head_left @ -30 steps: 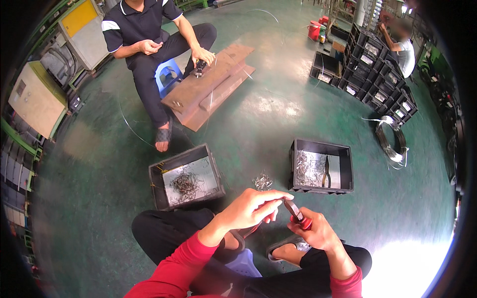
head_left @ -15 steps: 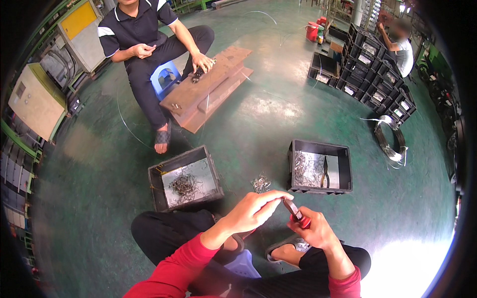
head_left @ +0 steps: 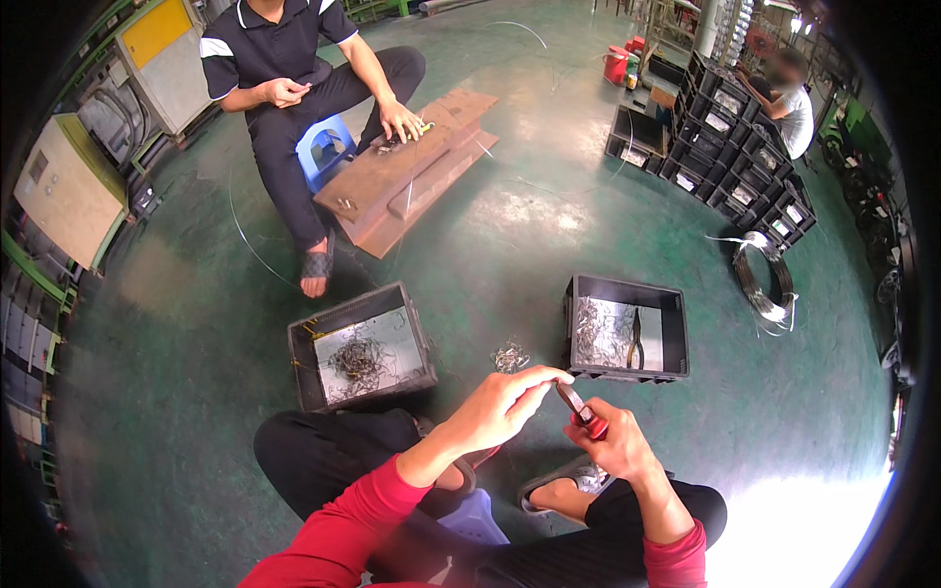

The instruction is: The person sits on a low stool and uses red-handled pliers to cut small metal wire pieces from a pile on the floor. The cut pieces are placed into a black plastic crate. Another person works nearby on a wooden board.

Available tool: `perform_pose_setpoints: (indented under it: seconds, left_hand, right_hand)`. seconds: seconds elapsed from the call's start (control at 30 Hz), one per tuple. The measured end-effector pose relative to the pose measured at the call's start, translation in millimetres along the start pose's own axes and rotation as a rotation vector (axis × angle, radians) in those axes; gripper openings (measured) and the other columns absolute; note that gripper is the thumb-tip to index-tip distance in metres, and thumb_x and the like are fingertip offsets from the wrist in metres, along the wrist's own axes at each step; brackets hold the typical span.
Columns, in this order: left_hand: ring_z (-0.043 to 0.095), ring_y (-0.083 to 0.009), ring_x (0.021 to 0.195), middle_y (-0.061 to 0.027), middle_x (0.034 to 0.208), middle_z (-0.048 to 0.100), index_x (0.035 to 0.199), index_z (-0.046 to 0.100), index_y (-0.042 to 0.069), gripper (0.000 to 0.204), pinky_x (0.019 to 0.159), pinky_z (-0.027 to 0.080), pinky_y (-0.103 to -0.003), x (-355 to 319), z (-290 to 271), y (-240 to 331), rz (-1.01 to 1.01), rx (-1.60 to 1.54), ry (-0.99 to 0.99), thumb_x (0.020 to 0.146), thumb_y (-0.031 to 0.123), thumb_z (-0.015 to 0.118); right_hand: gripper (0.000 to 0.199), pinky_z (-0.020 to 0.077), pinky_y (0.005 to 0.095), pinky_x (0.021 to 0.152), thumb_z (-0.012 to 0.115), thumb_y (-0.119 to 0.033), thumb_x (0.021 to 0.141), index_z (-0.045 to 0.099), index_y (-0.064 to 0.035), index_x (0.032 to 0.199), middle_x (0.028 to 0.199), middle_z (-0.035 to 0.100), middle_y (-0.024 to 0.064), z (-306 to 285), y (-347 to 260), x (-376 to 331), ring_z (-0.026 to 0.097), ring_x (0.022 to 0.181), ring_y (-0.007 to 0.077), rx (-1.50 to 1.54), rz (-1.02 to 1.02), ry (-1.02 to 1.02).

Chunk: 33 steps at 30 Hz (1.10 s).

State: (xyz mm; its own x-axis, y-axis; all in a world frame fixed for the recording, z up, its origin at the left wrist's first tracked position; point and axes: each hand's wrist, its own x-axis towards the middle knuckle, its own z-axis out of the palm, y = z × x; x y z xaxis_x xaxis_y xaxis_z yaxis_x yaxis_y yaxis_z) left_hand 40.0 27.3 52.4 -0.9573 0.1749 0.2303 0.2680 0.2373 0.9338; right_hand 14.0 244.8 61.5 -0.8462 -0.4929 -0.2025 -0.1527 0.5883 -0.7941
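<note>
Lowered since the earlier frame is an arm of the far co-worker [head_left: 799, 120] at two o'clock, now brought down beside the stacked black crates [head_left: 720, 147]. Nearly the same pose is kept by the wearer's own hands. Between four and five o'clock, red-handled pliers [head_left: 587, 418] are gripped in the closed right hand [head_left: 619, 446], their tip pointed toward eleven o'clock. That tip is met by the fingertips of the left hand [head_left: 500, 407], which is held out with its fingers stretched and drawn together; whether a small piece is pinched there cannot be told.

Just past the hands, at five o'clock, a small heap of metal pieces [head_left: 510, 357] is seen on the green floor [head_left: 490, 274]. At eight o'clock, a tangle of similar pieces [head_left: 358, 365] is contained in a black crate [head_left: 420, 333]. At three o'clock, loose pieces and dark pliers [head_left: 636, 338] are contained in a second crate [head_left: 674, 328], and farther out a wire coil [head_left: 763, 279] is laid down. At eleven o'clock, a rusty beam [head_left: 392, 174] is touched by one hand of a seated co-worker [head_left: 284, 49].
</note>
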Motion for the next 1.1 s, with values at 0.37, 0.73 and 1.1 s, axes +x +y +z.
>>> perform_pose_setpoints:
  seconds: [0.37,0.73,1.1]
  left_hand:
    - [0.057,-0.0115,0.064,-0.0098,0.081,0.065,0.123,0.059,0.008,0.028,0.061,0.047,-0.028,-1.0,-2.8,7.8,-0.06,0.017,-0.072,0.098,0.008,0.044]
    - [0.042,-0.0033,0.051,0.0037,0.059,0.043,0.126,0.058,0.005,0.03,0.047,0.036,-0.021,-5.4,3.3,16.4,-0.1,-0.091,-0.036,0.101,0.01,0.041]
    - [0.035,-0.0036,0.05,0.0024,0.055,0.037,0.12,0.06,0.004,0.027,0.047,0.032,-0.022,-7.7,14.6,14.1,-0.098,0.022,0.056,0.099,0.008,0.043]
  right_hand:
    - [0.021,0.0452,0.0355,0.057,0.073,-0.016,0.082,0.059,-0.0003,0.086,0.064,0.059,0.0143,1.1,1.5,-2.8,0.056,0.055,0.0232,-0.005,-0.03,0.053]
    - [0.022,0.0469,0.0378,0.061,0.072,-0.017,0.08,0.058,-0.0011,0.087,0.068,0.059,0.0178,-7.0,-2.7,-0.6,0.058,0.065,0.0334,-0.01,-0.017,-0.016]
    - [0.023,0.0454,0.0362,0.06,0.072,-0.017,0.082,0.055,-0.001,0.086,0.066,0.057,0.0149,4.4,7.5,1.6,0.053,0.058,0.0294,0.021,-0.04,0.013]
